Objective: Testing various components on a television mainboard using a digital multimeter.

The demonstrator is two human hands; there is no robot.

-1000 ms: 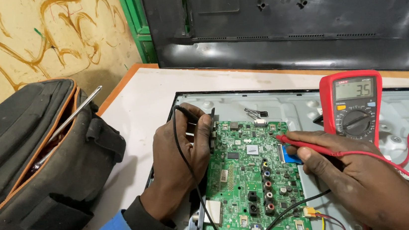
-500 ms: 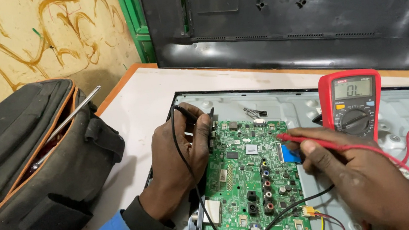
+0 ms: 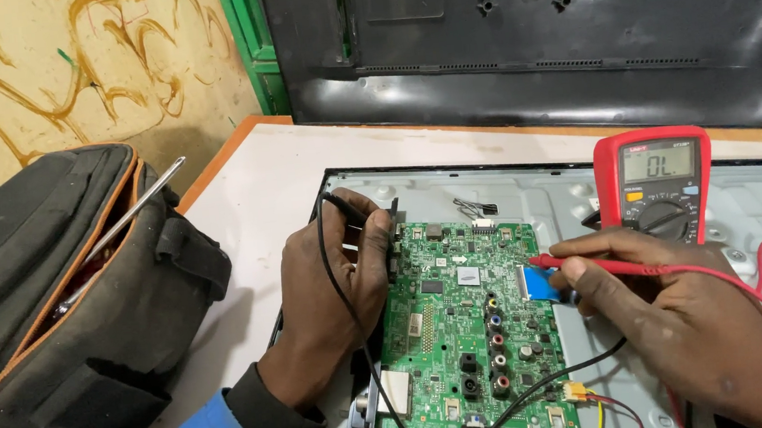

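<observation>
Head view: a green rectangular circuit board (image 3: 466,327) lies at lower centre. A black probe (image 3: 350,209) is pinched in the left hand (image 3: 336,283) fingers at its left edge; a red probe (image 3: 591,265) is gripped by the right hand (image 3: 680,325), below a red multimeter (image 3: 655,183).

A pale worktable (image 3: 257,189) with an orange-brown wooden edge is carrying the work. A dark tool bag (image 3: 55,310) with orange piping is sitting on its left side. A grey metal television chassis (image 3: 547,193) is lying flat at the centre and right. A black television back cover (image 3: 531,32) is standing along the far edge.
</observation>
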